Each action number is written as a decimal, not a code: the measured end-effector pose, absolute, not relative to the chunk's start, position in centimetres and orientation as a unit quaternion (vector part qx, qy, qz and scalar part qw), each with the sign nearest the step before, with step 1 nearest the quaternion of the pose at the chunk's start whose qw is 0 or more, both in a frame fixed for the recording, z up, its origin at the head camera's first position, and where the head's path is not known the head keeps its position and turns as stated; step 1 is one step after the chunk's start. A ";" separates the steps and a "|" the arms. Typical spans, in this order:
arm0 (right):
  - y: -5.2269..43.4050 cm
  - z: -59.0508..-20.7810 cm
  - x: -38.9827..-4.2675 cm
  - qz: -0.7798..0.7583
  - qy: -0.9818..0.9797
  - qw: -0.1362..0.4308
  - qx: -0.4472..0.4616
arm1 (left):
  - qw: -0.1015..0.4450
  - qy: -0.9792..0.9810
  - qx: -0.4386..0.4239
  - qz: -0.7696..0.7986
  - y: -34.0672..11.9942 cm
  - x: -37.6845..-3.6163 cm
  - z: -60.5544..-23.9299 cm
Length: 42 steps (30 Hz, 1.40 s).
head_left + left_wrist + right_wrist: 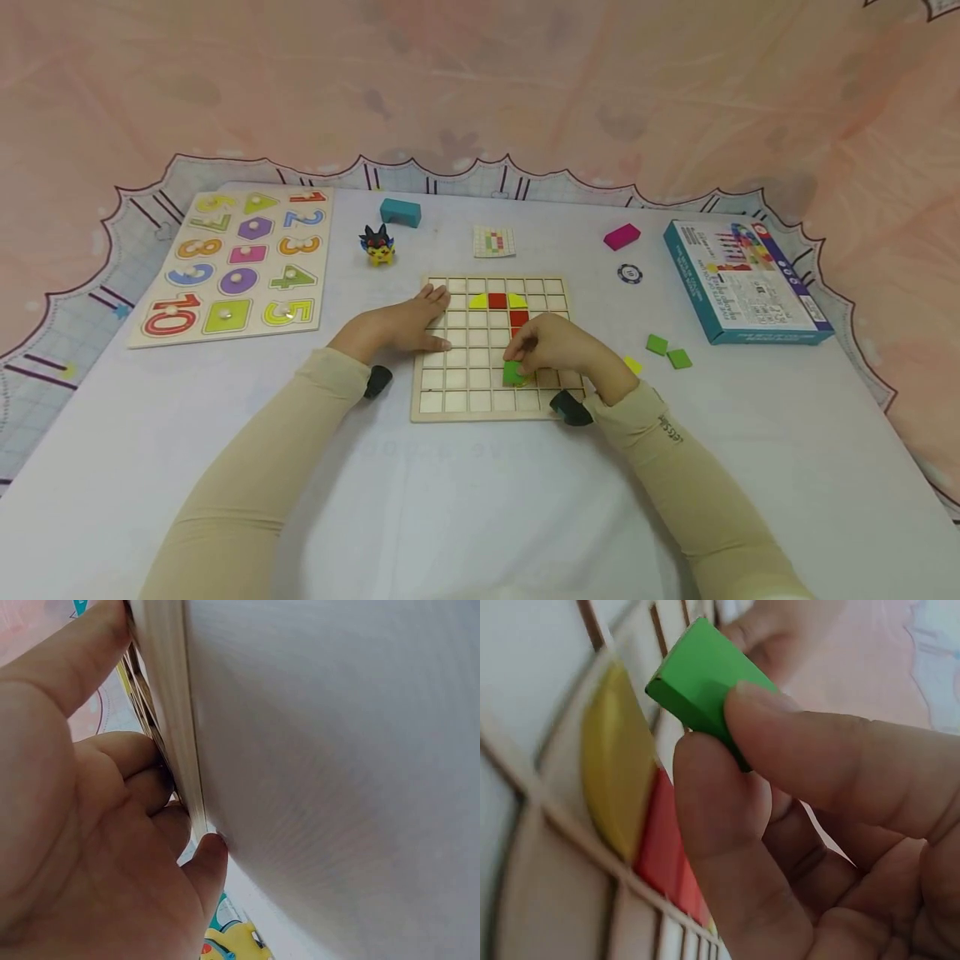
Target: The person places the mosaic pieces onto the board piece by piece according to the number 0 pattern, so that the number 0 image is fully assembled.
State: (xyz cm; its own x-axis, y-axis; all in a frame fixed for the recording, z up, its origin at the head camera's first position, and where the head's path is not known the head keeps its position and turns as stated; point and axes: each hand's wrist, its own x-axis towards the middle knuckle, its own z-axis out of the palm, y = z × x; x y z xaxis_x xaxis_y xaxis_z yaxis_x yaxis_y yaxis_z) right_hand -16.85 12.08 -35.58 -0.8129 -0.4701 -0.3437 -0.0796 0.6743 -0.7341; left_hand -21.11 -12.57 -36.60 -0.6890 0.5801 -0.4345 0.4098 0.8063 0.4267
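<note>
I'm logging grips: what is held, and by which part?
The right hand pinches a green tile by one edge; the left hand rests on the grid board.

Soft, even light in the head view; faint shadows cross the lower table (480,517); right wrist view dimmer, background upper right blurred.

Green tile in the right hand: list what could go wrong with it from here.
The fingers of the right hand pinch the green tile near one edge, so it might twist or slip. Set down askew, it could catch on the raised ridges of the grid board. A loose yellow piece lies close beside the right wrist and may get nudged.
</note>
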 end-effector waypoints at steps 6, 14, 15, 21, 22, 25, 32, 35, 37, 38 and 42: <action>10.9 -36.0 -16.7 -0.362 0.880 0.270 -0.144 | 0.286 0.908 0.270 0.145 -12.5 -21.2 -36.8; 10.1 -36.0 -16.3 -0.305 0.903 0.257 -0.159 | 0.283 0.907 0.271 0.153 -12.5 -21.0 -36.6; 10.0 -36.0 -16.3 -0.301 0.905 0.256 -0.158 | 0.282 0.907 0.272 0.153 -12.5 -21.0 -36.5; 9.6 -36.0 -15.9 -0.290 0.910 0.249 -0.161 | 0.279 0.909 0.271 0.151 -12.5 -20.7 -36.3; 9.5 -36.0 -15.9 -0.289 0.911 0.248 -0.160 | 0.279 0.909 0.271 0.150 -12.5 -20.7 -36.2; 9.5 -36.1 -15.8 -0.287 0.912 0.247 -0.155 | 0.279 0.909 0.271 0.151 -12.5 -20.7 -36.2; 10.5 -35.6 -16.0 -0.307 0.905 0.250 -0.158 | 0.280 0.907 0.274 0.154 -12.5 -20.7 -36.2; 11.7 -35.3 -16.3 -0.320 0.903 0.242 -0.155 | 0.280 0.907 0.276 0.152 -12.5 -20.7 -36.2; 12.7 -35.0 -16.4 -0.318 0.906 0.234 -0.151 | 0.280 0.907 0.276 0.151 -12.6 -20.8 -36.3; 13.3 -34.9 -16.4 -0.318 0.908 0.230 -0.146 | 0.280 0.907 0.275 0.151 -12.6 -20.8 -36.3; 16.0 -34.6 -16.5 -0.309 0.919 0.215 -0.114 | 0.280 0.907 0.274 0.154 -12.6 -20.9 -36.4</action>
State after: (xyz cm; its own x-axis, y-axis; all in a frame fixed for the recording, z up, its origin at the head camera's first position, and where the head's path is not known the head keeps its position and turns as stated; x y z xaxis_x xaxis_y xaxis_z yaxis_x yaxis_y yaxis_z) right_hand -16.48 16.02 -34.62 -0.8815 -0.3424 -0.3251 -0.0762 0.7827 -0.6177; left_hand -20.89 -12.57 -36.44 -0.6936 0.5825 -0.4238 0.4103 0.8030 0.4323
